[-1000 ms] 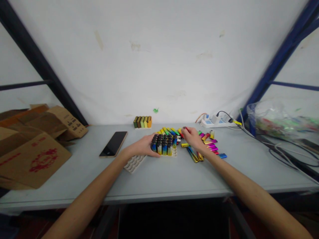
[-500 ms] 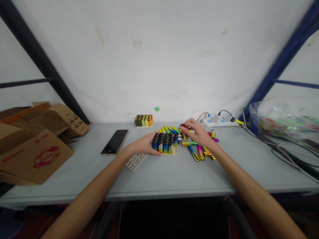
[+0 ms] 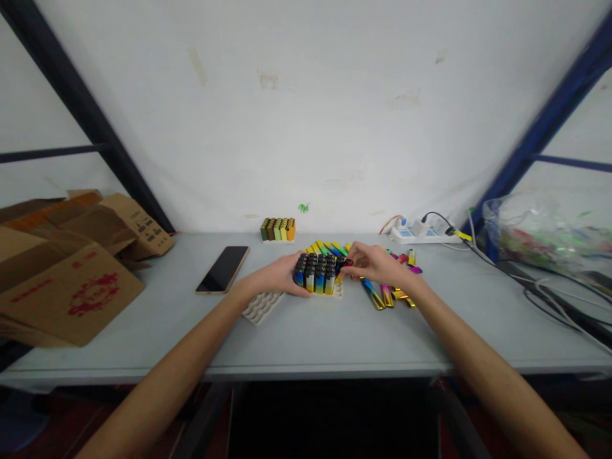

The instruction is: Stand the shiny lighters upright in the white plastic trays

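Rows of upright lighters (image 3: 315, 274) with black tops and blue, silver and yellow bodies stand in a pale tray (image 3: 338, 291). My left hand (image 3: 282, 274) is wrapped round the left side of this block. At the block's right edge, my right hand (image 3: 370, 262) pinches a lighter (image 3: 345, 262) with a black and red top; its lower part is mostly hidden. Loose shiny lighters (image 3: 375, 294) in gold, blue and magenta lie right of the tray, partly under my right hand. More yellow and green ones (image 3: 329, 247) lie behind the block.
A second pale tray (image 3: 262, 307) lies near my left wrist. A phone (image 3: 223, 270) rests on the left, beyond it cardboard boxes (image 3: 71, 287). Another block of lighters (image 3: 278, 229) stands by the wall. A power strip (image 3: 421, 233), cables and a plastic bag (image 3: 540, 223) are on the right.
My right hand has moved left and toward me, from above the loose lighters to the block's right edge, carrying the lighter. My left hand stays on the block.
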A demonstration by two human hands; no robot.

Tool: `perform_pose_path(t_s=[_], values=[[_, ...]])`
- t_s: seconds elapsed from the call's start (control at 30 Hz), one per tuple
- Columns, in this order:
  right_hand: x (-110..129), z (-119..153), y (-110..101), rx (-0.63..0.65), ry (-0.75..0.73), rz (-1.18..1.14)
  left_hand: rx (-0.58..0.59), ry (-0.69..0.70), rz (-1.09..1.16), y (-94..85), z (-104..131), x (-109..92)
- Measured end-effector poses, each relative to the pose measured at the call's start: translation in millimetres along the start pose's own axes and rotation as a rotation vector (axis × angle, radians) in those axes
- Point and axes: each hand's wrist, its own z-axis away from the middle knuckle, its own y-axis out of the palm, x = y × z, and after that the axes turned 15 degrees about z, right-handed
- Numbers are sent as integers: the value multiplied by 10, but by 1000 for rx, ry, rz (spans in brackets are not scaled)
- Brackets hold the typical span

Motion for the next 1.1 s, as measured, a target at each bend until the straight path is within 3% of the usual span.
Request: perform_pose_path(t_s=[0.37,0.57,0.7,0.9,1.1], values=[[-15,10,-54,104,-16,31,6,2,8,-2,-2,-36],[19,-71,119,-48,35,71,4,8,8,-6,2,-49],[27,-66,75,-71,18,77,5,17,35,-5,6,-34],[-346,-45,-98,-265,81,373,-1,12,16,-2,2,-7],[-734,-67,80,-160,-26,534,-4,-16,1,-4,-2,-33]])
